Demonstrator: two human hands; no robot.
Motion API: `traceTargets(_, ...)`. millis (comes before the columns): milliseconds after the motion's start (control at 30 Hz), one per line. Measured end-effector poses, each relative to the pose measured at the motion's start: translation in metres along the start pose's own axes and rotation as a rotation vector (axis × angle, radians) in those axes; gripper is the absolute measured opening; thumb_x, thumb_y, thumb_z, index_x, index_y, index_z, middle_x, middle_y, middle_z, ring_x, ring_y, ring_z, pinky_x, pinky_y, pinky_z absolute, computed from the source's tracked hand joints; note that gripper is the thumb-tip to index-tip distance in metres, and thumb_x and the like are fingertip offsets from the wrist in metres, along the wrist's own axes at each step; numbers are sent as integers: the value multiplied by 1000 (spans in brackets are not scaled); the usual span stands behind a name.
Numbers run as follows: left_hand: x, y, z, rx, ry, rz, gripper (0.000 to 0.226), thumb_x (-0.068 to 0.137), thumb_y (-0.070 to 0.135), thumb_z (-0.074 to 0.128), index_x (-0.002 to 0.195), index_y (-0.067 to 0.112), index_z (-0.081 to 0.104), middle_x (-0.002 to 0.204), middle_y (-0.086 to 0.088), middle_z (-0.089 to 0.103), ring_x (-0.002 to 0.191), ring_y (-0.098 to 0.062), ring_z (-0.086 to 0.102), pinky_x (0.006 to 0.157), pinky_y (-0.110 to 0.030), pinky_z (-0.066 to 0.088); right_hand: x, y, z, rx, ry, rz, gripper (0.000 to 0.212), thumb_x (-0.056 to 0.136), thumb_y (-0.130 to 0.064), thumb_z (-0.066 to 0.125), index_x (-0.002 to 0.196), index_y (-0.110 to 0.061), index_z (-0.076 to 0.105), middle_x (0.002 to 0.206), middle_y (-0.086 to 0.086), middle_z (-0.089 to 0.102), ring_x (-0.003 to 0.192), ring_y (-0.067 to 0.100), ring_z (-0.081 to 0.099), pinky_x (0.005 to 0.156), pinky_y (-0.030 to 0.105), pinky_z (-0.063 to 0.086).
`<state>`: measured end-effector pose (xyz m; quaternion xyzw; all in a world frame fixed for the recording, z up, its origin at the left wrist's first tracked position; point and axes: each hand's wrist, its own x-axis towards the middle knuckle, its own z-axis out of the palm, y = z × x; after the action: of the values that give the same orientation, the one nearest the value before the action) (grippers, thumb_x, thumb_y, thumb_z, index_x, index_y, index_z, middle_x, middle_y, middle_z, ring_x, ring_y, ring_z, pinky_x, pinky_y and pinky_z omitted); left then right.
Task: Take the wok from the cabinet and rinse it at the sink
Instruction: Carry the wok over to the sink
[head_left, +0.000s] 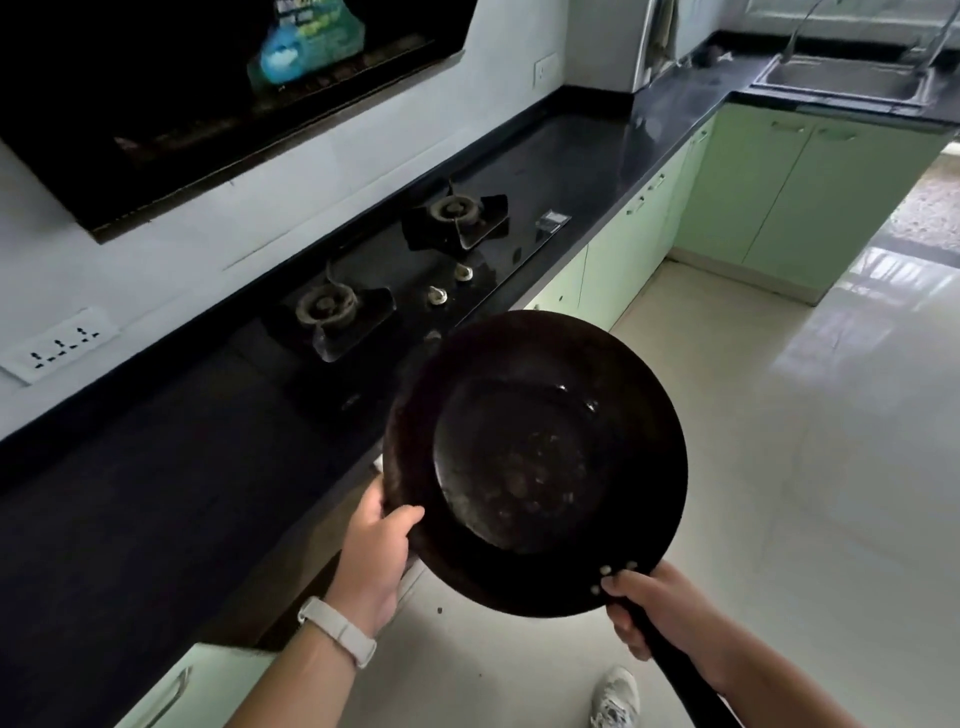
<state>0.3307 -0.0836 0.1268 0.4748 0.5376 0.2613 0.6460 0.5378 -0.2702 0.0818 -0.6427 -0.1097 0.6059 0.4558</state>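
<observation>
A dark countertop (156, 493) runs along the wall, carrying a two-burner gas hob (415, 270), and reaches a steel sink (841, 78) in the far corner. The black wok (535, 462) is held in the air over the pale floor, well apart from that sink, its inside perhaps spotted with residue. The left hand (376, 545) pinches its rim; the right hand (660, 608) is wrapped around its handle.

Sticker (306, 44) on range hood (156, 104): print unreadable.
</observation>
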Motion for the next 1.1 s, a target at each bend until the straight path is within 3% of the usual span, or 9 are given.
traceTargets(167, 21, 18, 86, 5, 3, 5, 45, 99, -3, 48, 113, 34, 68, 102, 0, 80, 99, -22, 73, 76, -36, 58, 17, -45, -75, 5, -21, -21, 6, 72, -10, 56, 71, -4, 54, 50, 11, 46, 39, 19, 40, 37, 21, 32)
traceTargets(300, 37, 27, 151, 5, -23, -1, 40, 99, -2, 52, 120, 28, 69, 112, -1, 77, 110, -25, 70, 93, -42, 59, 27, -68, -135, -15, 13, -37, 10, 81, -4, 56, 72, -2, 53, 49, 11, 47, 37, 19, 41, 37, 21, 32)
traceTargets(467, 75, 39, 224, -42, -91, -25, 41, 95, -7, 52, 113, 24, 71, 103, 0, 76, 97, -22, 68, 72, -31, 53, 35, -91, -190, -13, 106, -75, 19, 89, 3, 51, 71, -2, 52, 48, 11, 47, 38, 19, 40, 36, 23, 33)
traceTargets(733, 147, 56, 328, -47, -240, -24, 43, 94, -8, 52, 114, 26, 71, 96, 3, 75, 82, -17, 65, 69, -31, 55, 60, -131, -263, 58, 248, -71, 27, 94, 4, 45, 69, -5, 50, 50, 9, 47, 38, 18, 40, 37, 24, 32)
traceTargets(900, 205, 75, 397, -55, -341, -34, 46, 95, -9, 52, 115, 28, 71, 110, 0, 78, 102, -23, 71, 70, -30, 59, 98, -166, -314, 113, 319, -55, 24, 95, 3, 45, 72, -4, 50, 50, 9, 47, 39, 18, 40, 37, 24, 32)
traceTargets(1100, 276, 116, 483, -52, -420, -66, 46, 95, -7, 52, 115, 29, 72, 112, -1, 78, 110, -28, 69, 72, -30, 58, 140, -238, -372, 130, 404, -44, 22, 93, 5, 45, 73, -4, 50, 51, 10, 47, 39, 19, 40, 37, 23, 32)
